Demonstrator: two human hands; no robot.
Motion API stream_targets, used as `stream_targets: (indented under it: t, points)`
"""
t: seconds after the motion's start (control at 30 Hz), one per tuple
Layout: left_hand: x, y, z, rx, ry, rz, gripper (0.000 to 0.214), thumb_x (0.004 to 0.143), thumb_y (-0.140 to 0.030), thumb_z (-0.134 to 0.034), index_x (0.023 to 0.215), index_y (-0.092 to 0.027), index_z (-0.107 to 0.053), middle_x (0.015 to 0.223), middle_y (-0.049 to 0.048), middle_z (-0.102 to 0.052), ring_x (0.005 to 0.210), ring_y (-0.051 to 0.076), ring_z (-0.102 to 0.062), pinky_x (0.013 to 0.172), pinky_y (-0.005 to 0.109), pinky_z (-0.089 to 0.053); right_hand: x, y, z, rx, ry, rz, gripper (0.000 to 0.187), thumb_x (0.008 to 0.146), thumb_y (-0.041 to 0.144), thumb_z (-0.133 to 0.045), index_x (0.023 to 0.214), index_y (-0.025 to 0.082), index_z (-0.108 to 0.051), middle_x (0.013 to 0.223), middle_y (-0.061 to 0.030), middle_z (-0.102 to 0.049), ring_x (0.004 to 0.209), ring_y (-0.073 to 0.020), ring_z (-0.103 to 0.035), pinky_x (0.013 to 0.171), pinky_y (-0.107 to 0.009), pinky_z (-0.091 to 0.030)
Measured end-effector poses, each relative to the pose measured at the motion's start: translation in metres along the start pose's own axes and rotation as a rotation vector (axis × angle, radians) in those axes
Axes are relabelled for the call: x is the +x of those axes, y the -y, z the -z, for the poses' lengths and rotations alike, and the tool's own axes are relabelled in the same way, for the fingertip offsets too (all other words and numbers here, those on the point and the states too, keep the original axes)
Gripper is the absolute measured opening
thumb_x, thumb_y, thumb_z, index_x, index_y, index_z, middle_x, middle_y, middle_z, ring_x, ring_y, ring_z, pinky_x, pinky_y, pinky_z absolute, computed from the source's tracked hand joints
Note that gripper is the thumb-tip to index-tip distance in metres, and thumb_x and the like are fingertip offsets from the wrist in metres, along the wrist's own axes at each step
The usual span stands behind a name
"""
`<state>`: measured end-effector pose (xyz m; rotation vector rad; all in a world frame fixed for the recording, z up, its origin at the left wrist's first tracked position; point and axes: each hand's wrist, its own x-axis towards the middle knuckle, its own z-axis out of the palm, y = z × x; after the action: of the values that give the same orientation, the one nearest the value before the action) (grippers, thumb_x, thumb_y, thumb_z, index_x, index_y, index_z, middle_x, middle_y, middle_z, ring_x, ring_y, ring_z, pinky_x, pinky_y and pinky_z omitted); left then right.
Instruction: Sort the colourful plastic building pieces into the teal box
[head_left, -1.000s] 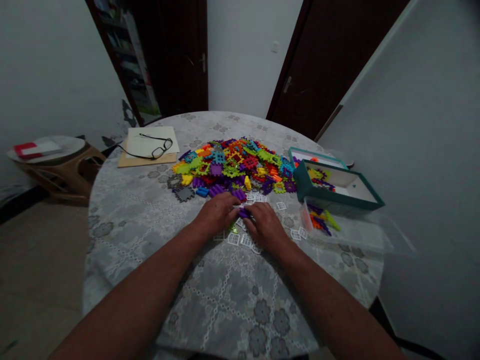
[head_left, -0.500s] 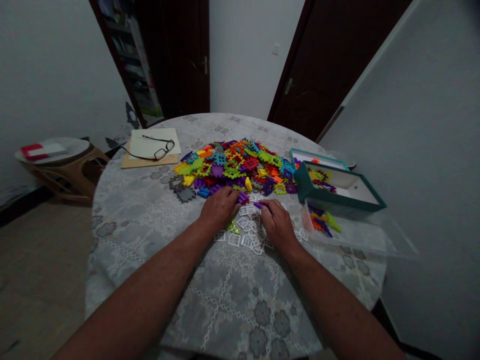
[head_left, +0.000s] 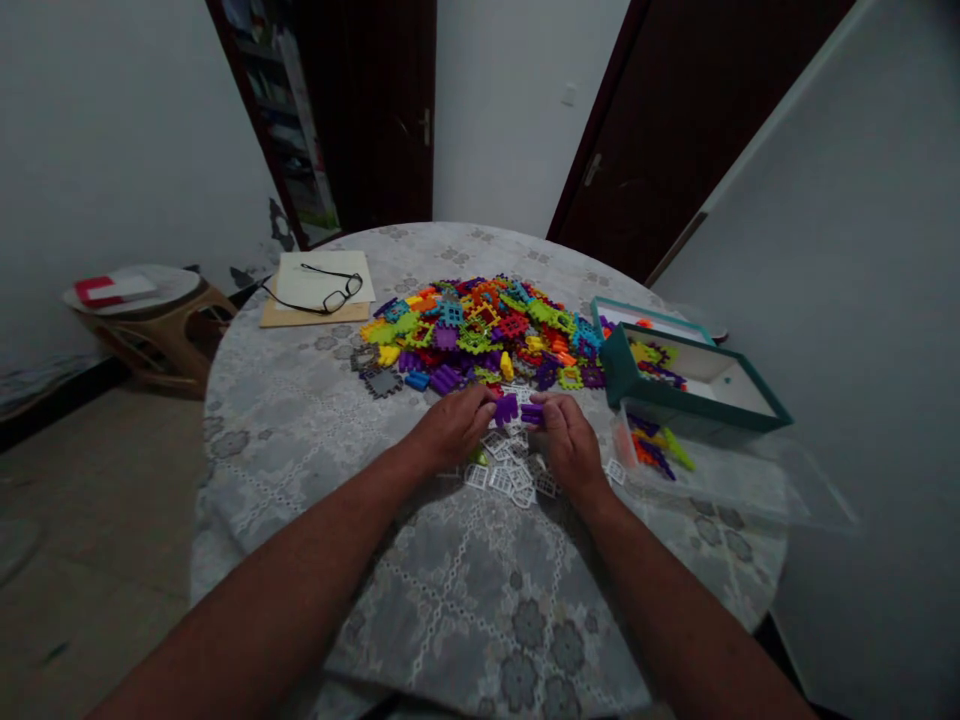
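My left hand (head_left: 456, 424) is closed on a purple plastic building piece (head_left: 507, 409) with notched edges. Close beside it, my right hand (head_left: 568, 440) pinches a second purple piece (head_left: 532, 413) with parallel ridges. The two pieces face each other with a narrow gap; whether they touch I cannot tell. Beneath the hands lie several white window-frame pieces (head_left: 501, 478) and a bit of lime green. Just beyond is a big heap of coloured interlocking pieces (head_left: 472, 325). Purple ridged pieces (head_left: 445, 378) and a blue one (head_left: 417, 380) lie at its near edge.
A green-edged box (head_left: 701, 395) and a clear plastic tray (head_left: 735, 490) with a few coloured pieces stand at the right. Black glasses (head_left: 334, 298) rest on papers (head_left: 292, 285) at the far left. A stool (head_left: 150, 320) stands left of the cloth-covered round table (head_left: 450, 620).
My left hand has come away from the heap's near edge with a purple piece, toward the right hand. The right hand's purple piece now shows more. The view has shifted slightly left.
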<state>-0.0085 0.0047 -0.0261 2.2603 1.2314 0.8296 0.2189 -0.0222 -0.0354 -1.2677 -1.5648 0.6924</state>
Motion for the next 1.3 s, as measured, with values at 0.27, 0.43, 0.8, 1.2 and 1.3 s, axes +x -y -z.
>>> stream_targets:
  t: [0.27, 0.43, 0.8, 1.2, 1.3]
  points:
    - [-0.004, -0.012, -0.011, -0.024, 0.141, -0.071, 0.024, 0.112, -0.034, -0.039, 0.113, -0.024, -0.061, 0.104, 0.0067, -0.071, 0.097, 0.023, -0.068, 0.091, 0.037, -0.053, -0.007, -0.001, -0.011, 0.032, 0.133, -0.043, 0.033, 0.105, 0.057, -0.060, 0.109, 0.024, -0.064, 0.095, -0.0026, -0.074, 0.083, -0.0205, -0.069, 0.076, -0.031, -0.055]
    - [-0.003, -0.009, 0.001, 0.071, 0.030, -0.061, 0.024, 0.111, -0.034, -0.045, 0.113, -0.022, -0.065, 0.110, 0.0103, -0.073, 0.105, 0.026, -0.067, 0.097, 0.040, -0.052, -0.007, 0.001, -0.016, 0.101, 0.115, -0.096, 0.036, 0.102, 0.058, -0.062, 0.116, 0.025, -0.065, 0.089, -0.0006, -0.071, 0.068, -0.0173, -0.062, 0.063, -0.029, -0.052]
    - [0.000, 0.038, 0.034, 0.533, -0.165, 0.340, 0.034, 0.095, -0.034, -0.073, 0.126, -0.020, -0.072, 0.121, 0.0183, -0.068, 0.119, 0.039, -0.061, 0.102, 0.052, -0.050, 0.001, 0.007, -0.006, 0.159, 0.063, -0.280, 0.044, 0.093, 0.066, -0.070, 0.095, 0.023, -0.072, 0.068, 0.0018, -0.063, 0.055, -0.0155, -0.055, 0.050, -0.027, -0.045]
    - [-0.004, 0.015, 0.016, 0.458, 0.016, 0.143, 0.035, 0.088, -0.019, -0.069, 0.122, -0.019, -0.067, 0.121, 0.0182, -0.065, 0.117, 0.037, -0.058, 0.104, 0.052, -0.051, 0.001, 0.008, -0.006, 0.171, 0.078, -0.289, 0.045, 0.091, 0.068, -0.071, 0.093, 0.023, -0.072, 0.063, 0.0033, -0.060, 0.050, -0.0148, -0.053, 0.047, -0.027, -0.043]
    - [-0.004, 0.008, 0.011, 0.391, 0.006, 0.126, 0.036, 0.085, -0.015, -0.069, 0.121, -0.021, -0.066, 0.125, 0.0160, -0.063, 0.120, 0.035, -0.057, 0.106, 0.050, -0.051, 0.001, 0.008, -0.006, 0.179, 0.078, -0.293, 0.045, 0.091, 0.067, -0.072, 0.094, 0.022, -0.072, 0.062, 0.0035, -0.060, 0.050, -0.0144, -0.052, 0.047, -0.026, -0.043]
